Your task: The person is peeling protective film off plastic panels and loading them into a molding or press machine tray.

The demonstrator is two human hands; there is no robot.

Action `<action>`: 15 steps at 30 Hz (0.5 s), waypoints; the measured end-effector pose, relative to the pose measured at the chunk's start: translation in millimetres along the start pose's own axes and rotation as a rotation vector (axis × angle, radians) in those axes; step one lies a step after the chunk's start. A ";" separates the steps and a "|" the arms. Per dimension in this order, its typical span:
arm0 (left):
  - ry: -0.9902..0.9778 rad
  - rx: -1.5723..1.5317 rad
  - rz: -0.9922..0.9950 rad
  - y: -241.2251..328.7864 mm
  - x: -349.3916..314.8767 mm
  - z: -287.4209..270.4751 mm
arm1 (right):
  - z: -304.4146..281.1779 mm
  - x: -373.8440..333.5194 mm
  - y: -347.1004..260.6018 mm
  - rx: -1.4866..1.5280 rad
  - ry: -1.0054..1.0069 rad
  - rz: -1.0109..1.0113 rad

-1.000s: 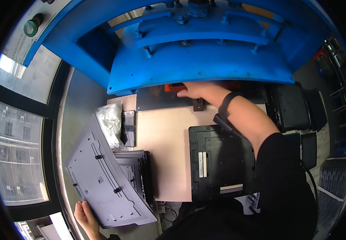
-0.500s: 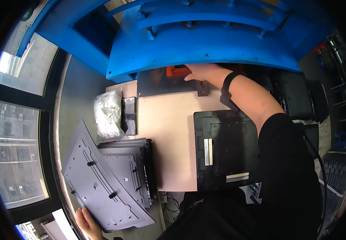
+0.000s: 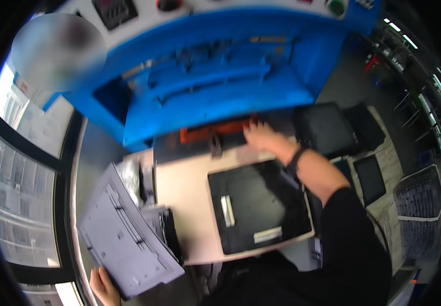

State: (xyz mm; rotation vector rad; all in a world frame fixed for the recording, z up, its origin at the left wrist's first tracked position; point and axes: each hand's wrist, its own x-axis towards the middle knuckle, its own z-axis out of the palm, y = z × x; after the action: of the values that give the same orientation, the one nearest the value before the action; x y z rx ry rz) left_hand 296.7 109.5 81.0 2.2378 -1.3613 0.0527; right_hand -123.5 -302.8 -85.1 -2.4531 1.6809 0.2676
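1. I viewed the scene through the head camera; the picture was blurred by motion.
2. The left hand (image 3: 105, 286) held the grey panel (image 3: 123, 232), its fingers clamped together on the panel's lower left edge. The panel slanted over the front left corner of the worktop (image 3: 192, 201) and partly hid a stack of dark pieces (image 3: 169, 232).
3. The right hand (image 3: 264, 137) reached over the worktop's back edge to the right end of an orange-red bar (image 3: 199, 134). Its fingers were blurred, and I could not tell whether they stood apart or had closed on the bar.
4. The bar lay under the front of the blue press (image 3: 179, 116), on a dark plate (image 3: 167, 151) along the worktop's back edge, just behind a dark bracket (image 3: 215, 146).
5. A black panel (image 3: 258, 204) with two pale strips (image 3: 268, 235) lay flat near the worktop's front right corner, below the right forearm.
6. A clear plastic bag (image 3: 130, 179) sat by the back left corner.
7. Markings on the press's dark control display (image 3: 113, 11) were too blurred for me to read.
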 end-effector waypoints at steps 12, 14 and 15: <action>-0.057 -0.109 0.277 44.0 -3.8 16.3 | -233.1 -160.0 88.7 -0.219 1.246 -0.090; -0.014 -0.250 0.344 54.0 -7.4 30.8 | -239.3 -195.8 67.6 0.084 1.093 -0.228; -0.010 -0.265 0.310 57.4 -11.7 38.2 | -239.7 -215.5 54.8 0.375 0.921 -0.342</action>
State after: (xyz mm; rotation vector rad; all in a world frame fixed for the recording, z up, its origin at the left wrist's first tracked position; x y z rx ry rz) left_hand 234.1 81.2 67.8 1.8008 -1.6076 -0.0298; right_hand -236.8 -181.8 196.7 -2.6238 1.2782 -1.2582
